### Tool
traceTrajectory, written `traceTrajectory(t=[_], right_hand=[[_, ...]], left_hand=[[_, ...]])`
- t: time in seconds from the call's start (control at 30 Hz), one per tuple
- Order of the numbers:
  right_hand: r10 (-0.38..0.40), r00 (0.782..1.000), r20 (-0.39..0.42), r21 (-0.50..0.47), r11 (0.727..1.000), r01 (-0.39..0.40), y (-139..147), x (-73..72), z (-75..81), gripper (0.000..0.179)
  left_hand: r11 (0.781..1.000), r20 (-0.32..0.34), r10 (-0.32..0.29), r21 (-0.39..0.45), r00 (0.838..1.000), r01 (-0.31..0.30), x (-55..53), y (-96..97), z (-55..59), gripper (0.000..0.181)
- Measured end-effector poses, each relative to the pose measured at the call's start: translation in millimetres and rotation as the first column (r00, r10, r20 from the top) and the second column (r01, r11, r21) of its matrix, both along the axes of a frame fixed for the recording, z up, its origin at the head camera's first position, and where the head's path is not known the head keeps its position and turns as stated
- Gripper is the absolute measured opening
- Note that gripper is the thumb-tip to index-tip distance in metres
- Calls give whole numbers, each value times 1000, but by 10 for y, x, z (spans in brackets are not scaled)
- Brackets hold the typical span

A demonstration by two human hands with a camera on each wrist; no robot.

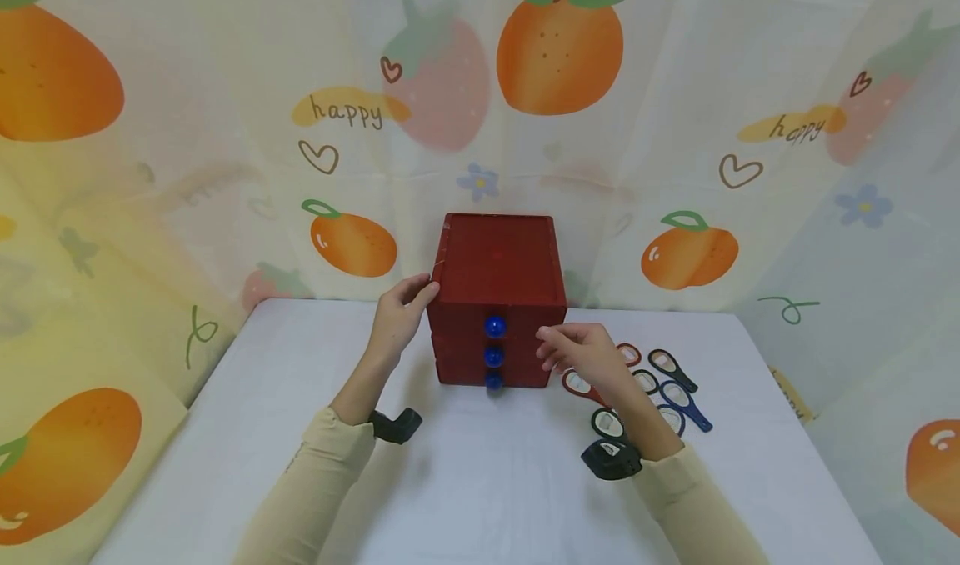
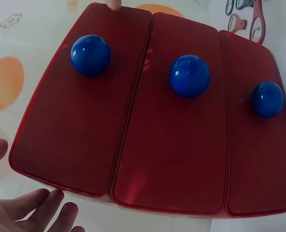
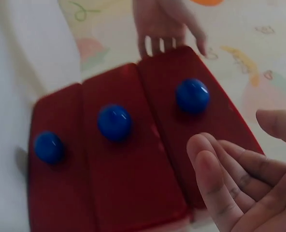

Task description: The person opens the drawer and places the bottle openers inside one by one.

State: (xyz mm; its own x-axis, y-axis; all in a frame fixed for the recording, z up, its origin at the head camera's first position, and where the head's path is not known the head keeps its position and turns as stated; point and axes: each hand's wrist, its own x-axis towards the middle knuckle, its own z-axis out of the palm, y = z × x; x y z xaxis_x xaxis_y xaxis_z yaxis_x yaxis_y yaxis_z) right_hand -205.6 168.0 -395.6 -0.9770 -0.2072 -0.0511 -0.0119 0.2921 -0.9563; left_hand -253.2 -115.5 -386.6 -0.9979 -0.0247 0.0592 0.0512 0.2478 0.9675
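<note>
Work status: the red three-drawer cabinet (image 1: 495, 257) is standing on the white-covered counter (image 1: 487, 482), near the middle of its far edge, with its drawer fronts facing the near edge. All three drawers are sitting closed, and the magnifying glasses are lying outside the cabinet, between it and the counter's right edge. Judged from this arrangement, bracing of the cabinet is in place, while opening a drawer is apparently awaiting execution. The closed fronts are concealing the drawer contents, so whether anything is already stored cannot be told.

Hand status: the left hand (image 1: 401, 319) is resting against the cabinet's left side, close to the upper front corner; its fingers are extending loosely and are not wrapping around anything. The right hand (image 1: 588, 352) is hovering before the right part of the fronts, thumb apart and fingers slightly bending, holding nothing. Whether its fingertips are touching the top drawer (image 1: 457, 319) cannot be told.

Count:
- Cabinet: one.
- Drawers: three, each carrying one blue knob (image 1: 495, 327), making three knobs.
- Magnifying glasses: at least seven are showing, comprising two red (image 1: 576, 382), two blue (image 1: 686, 402) and three dark (image 1: 678, 373); the right forearm is possibly hiding more.
- Wrist cameras (image 1: 396, 425): two, one per wrist.
</note>
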Motion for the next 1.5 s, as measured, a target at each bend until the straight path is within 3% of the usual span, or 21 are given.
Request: traceTrajectory(t=[0.27,0.6,0.73,1.17,1.5], right_hand=[[-7,1000,28,-69,998,9,-340,-35,-140,40],[-150,987,60,-184,970,158,-758,-68,-182,36],[-195,980,48,-210,957,200,-791,-73,-193,33],[-210,974,82,-256,940,225,-814,-71,-228,36],[-221,973,64,-262,937,230,-817,115,-315,35]], left_hand=[[999,11,31,13,999,-32,-19,18,-16,45],[998,19,31,53,999,-32,6,-21,-11,43],[998,23,8,66,1000,-10,2,-11,12,42],[997,37,4,82,999,-7,-26,-15,14,42],[996,38,-11,89,999,7,-21,-24,-43,41]])
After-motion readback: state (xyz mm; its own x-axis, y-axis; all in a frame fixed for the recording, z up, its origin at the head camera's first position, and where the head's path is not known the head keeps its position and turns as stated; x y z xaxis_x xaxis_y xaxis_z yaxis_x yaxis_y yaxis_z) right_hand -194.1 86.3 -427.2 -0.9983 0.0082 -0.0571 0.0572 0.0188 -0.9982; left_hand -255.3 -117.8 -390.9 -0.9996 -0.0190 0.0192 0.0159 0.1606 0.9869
